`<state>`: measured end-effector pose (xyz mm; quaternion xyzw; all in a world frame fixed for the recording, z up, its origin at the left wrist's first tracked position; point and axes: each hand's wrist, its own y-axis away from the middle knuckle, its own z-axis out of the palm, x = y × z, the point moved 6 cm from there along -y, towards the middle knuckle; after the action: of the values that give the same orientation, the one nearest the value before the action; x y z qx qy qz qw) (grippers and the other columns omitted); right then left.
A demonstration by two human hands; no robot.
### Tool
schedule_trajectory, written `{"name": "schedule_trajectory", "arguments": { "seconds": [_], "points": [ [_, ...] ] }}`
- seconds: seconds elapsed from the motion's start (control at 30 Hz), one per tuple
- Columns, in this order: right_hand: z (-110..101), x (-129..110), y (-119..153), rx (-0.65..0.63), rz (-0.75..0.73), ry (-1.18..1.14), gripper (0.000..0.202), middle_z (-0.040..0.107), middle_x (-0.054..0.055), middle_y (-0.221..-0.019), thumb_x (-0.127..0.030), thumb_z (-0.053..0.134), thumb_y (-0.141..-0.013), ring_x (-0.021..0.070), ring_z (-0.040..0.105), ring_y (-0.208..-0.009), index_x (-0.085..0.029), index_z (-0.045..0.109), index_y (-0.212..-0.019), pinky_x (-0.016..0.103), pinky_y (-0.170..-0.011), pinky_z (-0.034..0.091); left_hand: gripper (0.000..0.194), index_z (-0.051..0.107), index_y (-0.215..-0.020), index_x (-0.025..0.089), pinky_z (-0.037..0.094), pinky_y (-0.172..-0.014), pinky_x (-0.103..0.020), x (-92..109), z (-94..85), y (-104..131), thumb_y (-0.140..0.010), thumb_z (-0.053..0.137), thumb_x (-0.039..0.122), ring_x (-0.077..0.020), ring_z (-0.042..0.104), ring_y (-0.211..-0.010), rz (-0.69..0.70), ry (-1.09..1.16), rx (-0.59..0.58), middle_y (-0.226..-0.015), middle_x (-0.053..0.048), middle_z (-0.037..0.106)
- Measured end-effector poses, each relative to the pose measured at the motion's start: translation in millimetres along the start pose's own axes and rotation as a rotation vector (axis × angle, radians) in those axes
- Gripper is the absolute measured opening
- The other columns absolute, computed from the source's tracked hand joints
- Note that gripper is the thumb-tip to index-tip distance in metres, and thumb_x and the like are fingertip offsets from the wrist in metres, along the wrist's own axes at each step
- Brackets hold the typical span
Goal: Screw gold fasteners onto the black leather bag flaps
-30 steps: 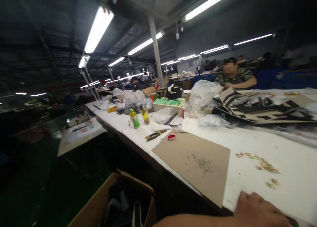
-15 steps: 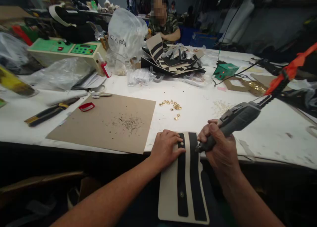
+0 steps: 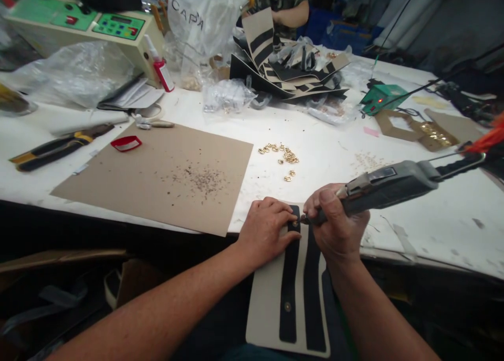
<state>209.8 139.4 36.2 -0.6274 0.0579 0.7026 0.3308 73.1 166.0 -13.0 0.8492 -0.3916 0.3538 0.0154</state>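
My right hand (image 3: pixel 342 219) is wrapped round a grey electric screwdriver (image 3: pixel 388 185), held slanted with its tip down to the left. The tip is close to a small metal fitting (image 3: pixel 295 223) on a black strip; whether they touch I cannot tell. Under both hands lies a beige panel (image 3: pixel 265 308) with two black strips, reaching from the table edge over my lap. My left hand (image 3: pixel 268 227) presses on its upper left part, thumb and fingers closed in around that fitting. Lower on the same strip is a second round fitting (image 3: pixel 287 307).
Small gold rings (image 3: pixel 289 156) lie loose beyond the panel. On the left are a brown board (image 3: pixel 157 177) with dark bits, pliers (image 3: pixel 59 148) and a red-capped bottle (image 3: pixel 160 66). Striped panels (image 3: pixel 291 77) are piled at the back, near a green box (image 3: pixel 384 99) and a co-worker's arm (image 3: pixel 293 15).
The screwdriver and my right hand have moved left, from the right strip to the fitting by my left fingers. The screwdriver lies flatter. The view has tilted down.
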Motion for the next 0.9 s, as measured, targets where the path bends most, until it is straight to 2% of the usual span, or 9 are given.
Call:
{"name": "schedule_trajectory", "arguments": {
  "seconds": [0.4,0.63,0.9],
  "points": [
    [2,6,0,-0.008,0.005,0.013,0.02,0.056,-0.007,-0.062,-0.029,0.076,-0.088,0.011,0.052,-0.046,-0.023,0.059,-0.079,0.028,-0.049,0.047,0.03,0.073,-0.112,0.028,0.04,-0.098,-0.048,-1,2.2,0,-0.087,0.081,0.044,-0.0288,0.057,-0.121,0.004,-0.006,-0.012,-0.123,-0.001,0.074],
    [9,4,0,-0.15,-0.006,0.084,0.026,0.055,-0.005,-0.058,-0.026,0.071,-0.088,0.0129,0.053,-0.046,-0.023,0.054,-0.069,0.03,-0.048,0.044,0.026,0.073,-0.106,0.027,0.04,-0.096,-0.047,0,0.9,-1,-0.087,0.081,0.043,-0.029,0.057,-0.12,0.0,-0.02,-0.027,-0.12,0.0,0.074],
    [15,12,-3,-0.286,0.047,0.083,0.021,0.056,-0.005,-0.06,-0.026,0.072,-0.087,0.0132,0.053,-0.051,-0.024,0.056,-0.074,0.03,-0.052,0.045,0.026,0.072,-0.106,0.027,0.04,-0.094,-0.047,0,0.9,-2,-0.087,0.082,0.043,-0.028,0.057,-0.119,-0.013,-0.015,-0.038,-0.118,0.0,0.074]
  ]
}}
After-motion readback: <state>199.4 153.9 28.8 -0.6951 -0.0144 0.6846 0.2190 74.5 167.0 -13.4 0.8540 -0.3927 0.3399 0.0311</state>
